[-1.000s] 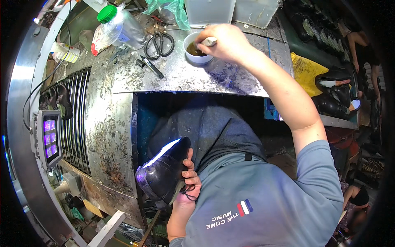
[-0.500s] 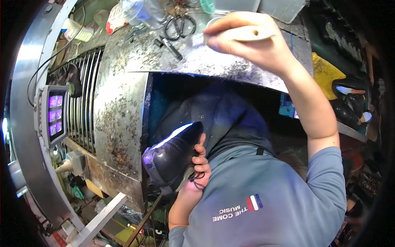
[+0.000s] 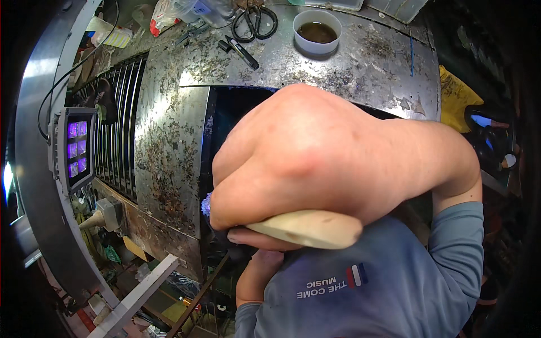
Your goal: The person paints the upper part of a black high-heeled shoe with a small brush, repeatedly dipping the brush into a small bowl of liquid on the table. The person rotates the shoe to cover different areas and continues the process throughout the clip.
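Close to the camera, my right hand (image 3: 304,158) grips a brush by its pale wooden handle (image 3: 315,230). The bristle tips (image 3: 206,204), tinted violet, peek out past the knuckles on the left. Behind it, my left hand (image 3: 267,260) shows only as a small patch near the wrist; its fingers are hidden. A dark edge of the black shoe (image 3: 236,251) shows beside it, the rest being covered by my right hand. Whether the bristles touch the shoe cannot be seen. On the metal bench stands a white bowl (image 3: 318,50) with brownish liquid inside.
A lamp with violet lights (image 3: 78,149) stands at the left beside a barred rack (image 3: 120,129). Black scissors (image 3: 255,25) and a black marker (image 3: 243,54) lie on the stained metal bench (image 3: 163,163). A yellow cloth (image 3: 455,101) and dark items lie at the right.
My right hand has come down from over the bench with the brush, toward me and in front of the shoe. The bowl is now uncovered; the shoe and left fingers are hidden.
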A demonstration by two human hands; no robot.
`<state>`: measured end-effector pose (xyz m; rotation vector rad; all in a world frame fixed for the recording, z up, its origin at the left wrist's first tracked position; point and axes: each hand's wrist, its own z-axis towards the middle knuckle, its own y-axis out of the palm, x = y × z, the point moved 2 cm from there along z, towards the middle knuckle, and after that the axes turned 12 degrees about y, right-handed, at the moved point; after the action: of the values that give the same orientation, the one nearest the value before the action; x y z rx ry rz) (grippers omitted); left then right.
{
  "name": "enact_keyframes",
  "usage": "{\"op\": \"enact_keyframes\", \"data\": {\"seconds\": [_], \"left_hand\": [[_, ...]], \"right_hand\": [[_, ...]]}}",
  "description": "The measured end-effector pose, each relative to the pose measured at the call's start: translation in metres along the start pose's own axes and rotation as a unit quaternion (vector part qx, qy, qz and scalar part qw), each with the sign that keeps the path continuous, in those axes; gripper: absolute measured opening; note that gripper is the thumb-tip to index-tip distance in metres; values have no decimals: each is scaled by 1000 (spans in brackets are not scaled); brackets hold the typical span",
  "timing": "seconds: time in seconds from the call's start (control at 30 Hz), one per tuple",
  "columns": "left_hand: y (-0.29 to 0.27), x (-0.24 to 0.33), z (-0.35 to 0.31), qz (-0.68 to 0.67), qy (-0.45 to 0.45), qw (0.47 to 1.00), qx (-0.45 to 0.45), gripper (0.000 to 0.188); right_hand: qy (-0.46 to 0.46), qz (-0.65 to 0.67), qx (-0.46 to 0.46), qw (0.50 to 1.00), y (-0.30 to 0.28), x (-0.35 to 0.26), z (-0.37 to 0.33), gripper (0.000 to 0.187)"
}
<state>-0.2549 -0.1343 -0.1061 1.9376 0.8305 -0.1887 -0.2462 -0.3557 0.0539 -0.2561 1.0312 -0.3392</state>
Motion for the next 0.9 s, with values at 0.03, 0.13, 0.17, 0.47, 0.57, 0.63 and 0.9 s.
{"op": "enact_keyframes", "data": {"seconds": [0.03, 0.13, 0.17, 0.47, 0.57, 0.63, 0.9], "left_hand": [[0, -1, 1, -4, -4, 1000, 0, 34], [-1, -3, 1, -14, -14, 1000, 4, 27], [-1, -4, 2, -18, -18, 1000, 7, 25], [-1, -9, 0, -55, -33, 998, 17, 14], [-4, -11, -1, -65, -33, 997, 23, 16], [-5, -12, 1, -73, -39, 996, 27, 19], [-13, -14, 4, -109, -59, 992, 11, 32]], "right_hand": [[20, -5, -7, 1000, -2, -3, 2, 13], [40, -9, -29, 999, -6, -7, 5, 15], [44, -8, -42, 998, -8, -7, 4, 16], [25, 69, -41, 996, -4, 4, 0, 13], [60, 110, -64, 990, 0, 5, -2, 14], [58, 119, -61, 989, 2, 8, -4, 13], [28, 163, -29, 986, 14, 15, -9, 10]]}}
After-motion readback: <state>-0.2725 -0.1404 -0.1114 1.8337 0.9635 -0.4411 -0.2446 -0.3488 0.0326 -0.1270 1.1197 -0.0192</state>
